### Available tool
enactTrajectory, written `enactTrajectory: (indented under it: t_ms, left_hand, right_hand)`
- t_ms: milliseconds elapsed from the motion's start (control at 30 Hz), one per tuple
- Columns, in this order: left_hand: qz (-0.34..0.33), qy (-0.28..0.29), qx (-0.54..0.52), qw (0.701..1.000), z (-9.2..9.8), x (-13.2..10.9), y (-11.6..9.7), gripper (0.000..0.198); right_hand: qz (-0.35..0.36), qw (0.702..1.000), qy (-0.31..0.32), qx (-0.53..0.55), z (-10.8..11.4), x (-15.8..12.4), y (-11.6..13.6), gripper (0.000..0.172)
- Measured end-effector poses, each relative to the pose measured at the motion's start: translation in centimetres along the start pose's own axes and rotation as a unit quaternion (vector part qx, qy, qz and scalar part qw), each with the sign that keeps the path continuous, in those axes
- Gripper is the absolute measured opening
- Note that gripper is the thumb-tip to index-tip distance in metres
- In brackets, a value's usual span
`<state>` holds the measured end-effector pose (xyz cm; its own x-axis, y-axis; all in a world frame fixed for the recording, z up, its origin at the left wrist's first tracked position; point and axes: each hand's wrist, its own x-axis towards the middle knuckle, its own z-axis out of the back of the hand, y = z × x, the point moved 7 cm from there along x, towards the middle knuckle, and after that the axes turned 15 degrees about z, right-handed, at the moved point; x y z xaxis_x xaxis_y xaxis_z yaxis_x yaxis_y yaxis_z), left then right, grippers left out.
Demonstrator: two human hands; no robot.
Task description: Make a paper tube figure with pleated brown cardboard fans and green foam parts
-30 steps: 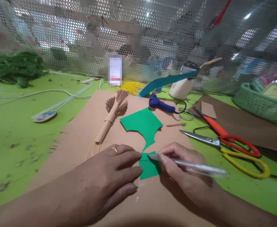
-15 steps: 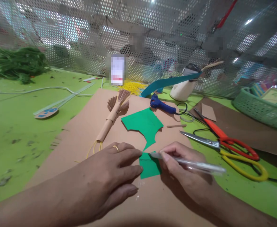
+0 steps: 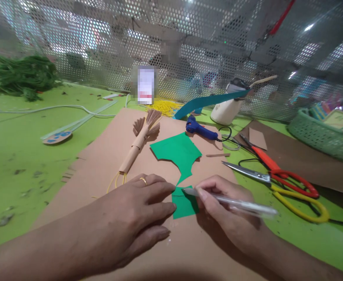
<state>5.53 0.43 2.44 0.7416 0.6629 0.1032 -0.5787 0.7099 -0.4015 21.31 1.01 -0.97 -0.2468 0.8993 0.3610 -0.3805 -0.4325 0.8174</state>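
Observation:
My left hand (image 3: 133, 212) lies flat, fingers stretched out, pressing the left edge of a small green paper piece (image 3: 183, 204) onto a brown paper sheet (image 3: 101, 164). A gold ring is on one finger. My right hand (image 3: 224, 203) pinches a clear pen (image 3: 235, 203) whose tip rests on the top of the green piece. A larger green cut-out (image 3: 177, 152) lies just beyond, narrowing toward the small piece.
A rolled brown paper stick with a fanned top (image 3: 139, 142) lies left of the cut-out. A blue glue gun (image 3: 200, 130), red and yellow scissors (image 3: 279, 179), a white jar (image 3: 225, 111), a green basket (image 3: 320, 134) and green fibres (image 3: 19, 76) surround it; mesh wall behind.
Both hands and the pen stay almost still on the green piece. The view has shifted slightly.

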Motion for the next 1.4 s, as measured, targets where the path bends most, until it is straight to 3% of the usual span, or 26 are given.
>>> enactTrajectory:
  t_ms: [433,600,800,1033,1400]
  left_hand:
    - [-0.003,0.001,0.012,1.0,-0.1,-0.1,0.0,0.019]
    - [-0.004,-0.014,-0.006,1.0,0.1,-0.1,0.0,0.017]
    - [-0.006,-0.025,-0.016,1.0,0.4,-0.1,-0.2,0.018]
    - [-0.012,-0.025,-0.007,1.0,0.4,-0.1,-0.3,0.019]
    - [0.0,-0.017,-0.007,1.0,0.1,-0.1,-0.1,0.017]
  right_hand:
    - [0.002,0.999,0.008,0.032,-0.6,-0.8,-0.1,0.01]
    - [-0.045,0.996,0.002,0.076,-1.0,-1.1,-0.3,0.013]
    - [-0.074,0.989,-0.109,0.066,1.6,-0.2,0.3,0.019]
    - [-0.051,0.997,-0.006,0.063,-0.1,-0.4,0.5,0.017]
    - [-0.027,0.997,0.05,0.06,-1.2,-0.9,0.7,0.017]
